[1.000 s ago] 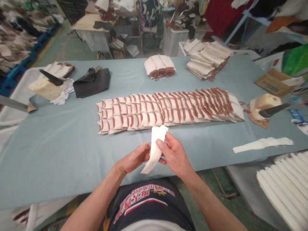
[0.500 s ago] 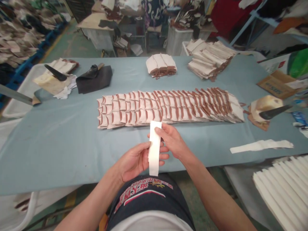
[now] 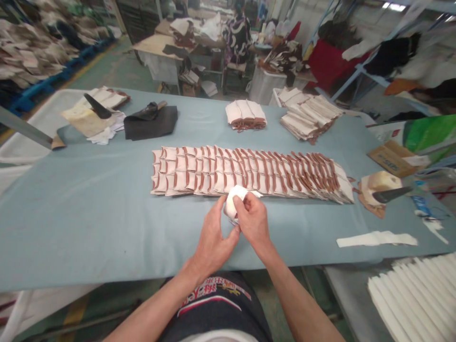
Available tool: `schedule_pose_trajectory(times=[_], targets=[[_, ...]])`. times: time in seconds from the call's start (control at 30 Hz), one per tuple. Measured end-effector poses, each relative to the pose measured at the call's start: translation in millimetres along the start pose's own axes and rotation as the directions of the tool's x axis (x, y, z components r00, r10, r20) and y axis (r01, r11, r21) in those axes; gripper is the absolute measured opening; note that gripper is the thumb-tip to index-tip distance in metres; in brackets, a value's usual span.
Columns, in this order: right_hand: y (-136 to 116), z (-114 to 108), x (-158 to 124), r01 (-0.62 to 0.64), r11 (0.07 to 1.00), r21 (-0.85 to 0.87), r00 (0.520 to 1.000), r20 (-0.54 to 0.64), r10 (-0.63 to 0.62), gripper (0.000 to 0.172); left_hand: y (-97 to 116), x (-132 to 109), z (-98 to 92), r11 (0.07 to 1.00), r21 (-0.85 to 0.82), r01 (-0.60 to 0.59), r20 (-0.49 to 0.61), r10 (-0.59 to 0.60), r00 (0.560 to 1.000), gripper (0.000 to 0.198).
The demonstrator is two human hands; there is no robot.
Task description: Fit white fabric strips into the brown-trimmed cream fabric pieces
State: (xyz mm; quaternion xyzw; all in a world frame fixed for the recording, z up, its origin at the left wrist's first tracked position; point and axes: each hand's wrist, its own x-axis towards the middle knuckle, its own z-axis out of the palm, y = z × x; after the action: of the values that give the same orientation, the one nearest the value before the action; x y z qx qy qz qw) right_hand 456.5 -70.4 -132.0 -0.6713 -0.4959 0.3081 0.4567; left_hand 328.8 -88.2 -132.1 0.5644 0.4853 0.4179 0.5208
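Both my hands meet over the near middle of a blue-grey table point(image 3: 89, 213). My left hand point(image 3: 213, 240) and my right hand point(image 3: 250, 219) are closed together on a white strip point(image 3: 233, 198), which is bent over into a loop between the fingers. Just beyond them lies a long overlapping row of cream pieces with reddish-brown edges point(image 3: 249, 173), running left to right across the table.
Two stacks of similar pieces point(image 3: 246, 114) point(image 3: 308, 116) sit at the far side. A black cloth point(image 3: 153, 122) and a brush on a pad point(image 3: 93, 114) lie far left; another brush pad point(image 3: 379, 186) and a loose white strip point(image 3: 375, 238) right. White strips point(image 3: 416, 297) are stacked lower right.
The strip was held straight and upright between my hands; now it is folded over into a loop, and both hands have moved forward toward the row of pieces.
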Motion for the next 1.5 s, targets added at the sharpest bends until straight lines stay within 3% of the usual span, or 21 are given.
schedule_pose_trajectory(times=[0.07, 0.13, 0.23, 0.37, 0.5, 0.63, 0.8, 0.87, 0.93, 1.0, 1.07, 1.13, 1.27, 1.5], targets=[[-10.0, 3.1, -3.2, 0.055, 0.994, -0.089, 0.998, 0.025, -0.053, 0.030, 0.4, 0.8, 8.5, 0.985, -0.172, 0.023, -0.064, -0.034, 0.997, 0.072], [-23.9, 0.8, -6.2, 0.150, 0.976, -0.160, 0.983, 0.129, -0.130, 0.031, -1.4, 3.5, 11.8, 0.950, -0.306, 0.063, -0.085, -0.093, 0.992, 0.057], [-42.5, -8.8, -4.2, 0.323, 0.920, -0.221, 0.906, 0.352, -0.233, 0.030, -7.3, 7.2, 7.6, 0.900, -0.409, 0.152, -0.041, -0.184, 0.982, 0.028], [-44.0, -16.8, 10.8, 0.443, 0.852, -0.280, 0.814, 0.524, -0.251, 0.028, -17.1, 6.8, -1.4, 0.752, -0.553, 0.359, 0.157, -0.328, 0.931, 0.010], [-27.2, -14.6, 20.6, 0.475, 0.828, -0.299, 0.781, 0.577, -0.240, 0.029, -26.8, 4.8, -5.3, 0.547, -0.630, 0.552, 0.356, -0.429, 0.830, 0.012], [-13.2, -15.7, 20.0, 0.450, 0.858, -0.248, 0.785, 0.568, -0.247, 0.032, -30.1, 5.6, -6.3, 0.358, -0.666, 0.654, 0.472, -0.476, 0.742, 0.013], [-5.3, -33.4, 4.1, 0.390, 0.901, -0.190, 0.867, 0.405, -0.290, 0.020, -13.8, 9.3, -8.4, 0.224, -0.716, 0.661, 0.505, -0.487, 0.712, 0.021], [-7.5, -44.9, -8.6, 0.425, 0.886, -0.185, 0.878, 0.320, -0.355, 0.013, -1.3, 9.4, -11.2, 0.199, -0.721, 0.663, 0.513, -0.490, 0.705, 0.026], [-13.4, -56.4, -22.3, 0.544, 0.814, -0.202, 0.830, 0.272, -0.487, 0.010, 13.0, 7.9, -14.5, 0.189, -0.725, 0.662, 0.512, -0.495, 0.702, 0.027], [-21.0, -65.1, -33.7, 0.672, 0.700, -0.242, 0.740, 0.264, -0.619, 0.013, 27.4, 5.5, -17.1, 0.187, -0.725, 0.663, 0.513, -0.495, 0.701, 0.027], [-27.6, -69.6, -40.7, 0.741, 0.614, -0.271, 0.671, 0.276, -0.688, 0.015, 40.2, 3.2, -18.1, 0.193, -0.715, 0.672, 0.521, -0.495, 0.695, 0.028], [-31.2, -70.9, -43.2, 0.772, 0.566, -0.290, 0.635, 0.294, -0.715, 0.014, 49.9, 2.1, -17.5, 0.206, -0.700, 0.684, 0.523, -0.505, 0.687, 0.029], [-29.6, -70.7, -41.6, 0.771, 0.529, -0.355, 0.632, 0.320, -0.706, 0.012, 58.7, 3.4, -14.4, 0.200, -0.684, 0.701, 0.526, -0.531, 0.664, 0.029], [-26.5, -65.8, -42.4, 0.758, 0.562, -0.332, 0.649, 0.287, -0.705, 0.009, 53.2, 3.0, -14.6, 0.150, -0.680, 0.718, 0.584, -0.482, 0.653, 0.027]])
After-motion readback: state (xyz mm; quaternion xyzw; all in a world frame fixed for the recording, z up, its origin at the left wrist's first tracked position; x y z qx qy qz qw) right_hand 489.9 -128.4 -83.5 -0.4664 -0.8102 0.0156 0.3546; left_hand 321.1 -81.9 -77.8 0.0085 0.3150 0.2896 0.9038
